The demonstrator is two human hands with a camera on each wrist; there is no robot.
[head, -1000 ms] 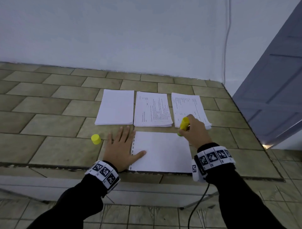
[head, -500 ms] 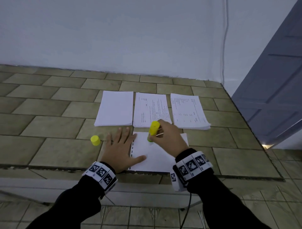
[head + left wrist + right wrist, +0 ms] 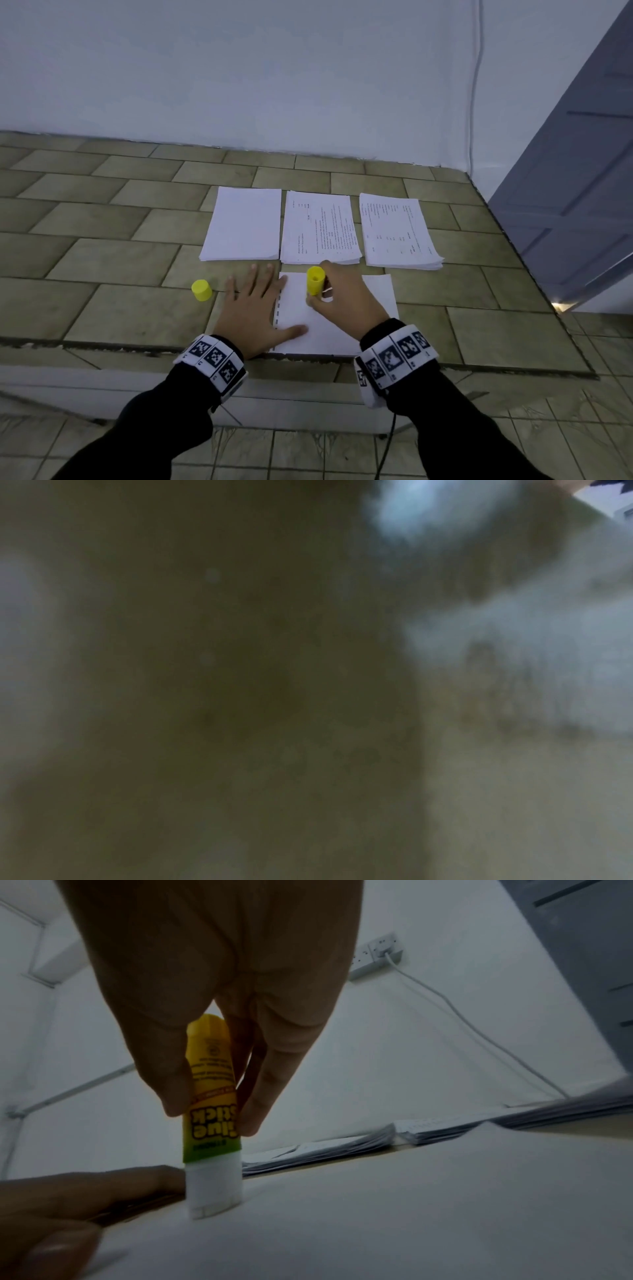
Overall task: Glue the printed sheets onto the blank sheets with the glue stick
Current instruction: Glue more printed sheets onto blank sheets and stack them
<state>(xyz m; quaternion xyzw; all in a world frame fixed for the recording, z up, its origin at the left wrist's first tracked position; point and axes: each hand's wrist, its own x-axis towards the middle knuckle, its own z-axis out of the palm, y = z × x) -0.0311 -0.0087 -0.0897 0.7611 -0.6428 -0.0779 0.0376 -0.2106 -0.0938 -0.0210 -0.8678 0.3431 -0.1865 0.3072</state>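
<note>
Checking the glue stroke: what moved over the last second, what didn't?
The right hand, gripping the glue stick, swept left along the far edge of the blank sheet, from its right corner to near its left edge; the white tip touches the paper in the right wrist view. The left hand stayed flat on the sheet's left edge. The yellow cap and three stacks did not move.

A: What's in my right hand (image 3: 219, 993)?
B: My fingers (image 3: 274, 1085) pinch the glue stick (image 3: 211, 1096), upright, white tip touching the blank sheet (image 3: 411, 1204).
A: Anything at 3 o'clock?
B: Paper stacks (image 3: 445, 1126).
</note>
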